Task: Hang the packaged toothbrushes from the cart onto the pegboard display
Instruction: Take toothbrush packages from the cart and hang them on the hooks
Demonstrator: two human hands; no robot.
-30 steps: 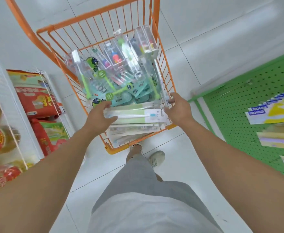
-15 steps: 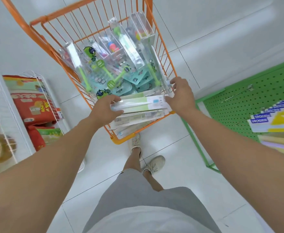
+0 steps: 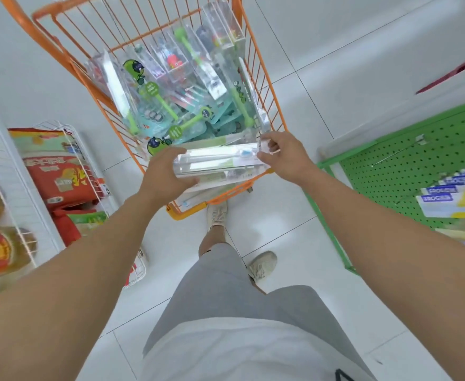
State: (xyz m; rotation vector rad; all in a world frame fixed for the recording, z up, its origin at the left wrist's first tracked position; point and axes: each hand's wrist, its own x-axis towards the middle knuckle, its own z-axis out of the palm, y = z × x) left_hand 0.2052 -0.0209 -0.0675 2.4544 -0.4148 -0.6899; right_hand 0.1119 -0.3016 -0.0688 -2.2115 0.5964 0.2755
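Over the near end of the orange wire shopping cart (image 3: pixel 264 86), a long clear-plastic toothbrush package with a white and pale green card (image 3: pixel 220 163) lies crosswise, held between both hands. Left hand (image 3: pixel 165 177) grips its left end: thumb curled over the top face, fingers wrapped out of sight underneath. Right hand (image 3: pixel 286 158) pinches the right end, thumb and fingertips closed on the package's edge, remaining fingers curled. Package sits roughly level, long axis running left to right, raised just above more flat white packages (image 3: pixel 212 188) stacked at the cart's near rim.

Farther into the cart: a loose heap of clear blister packs with green-handled children's toothbrushes and teal cards (image 3: pixel 176 105), tilted at mixed angles.

Right of the cart, well apart from the held package: green perforated pegboard panel (image 3: pixel 407 160) with a bare metal hook (image 3: pixel 396 155) and blue, white and yellow boxed goods (image 3: pixel 457 193) hanging, blurred. Left side: white wire rack (image 3: pixel 88 171) holding red and green bags (image 3: pixel 60 182). White tiled floor (image 3: pixel 336 64) below; person's grey shorts (image 3: pixel 239 298) and pale shoes (image 3: pixel 261 266) visible.
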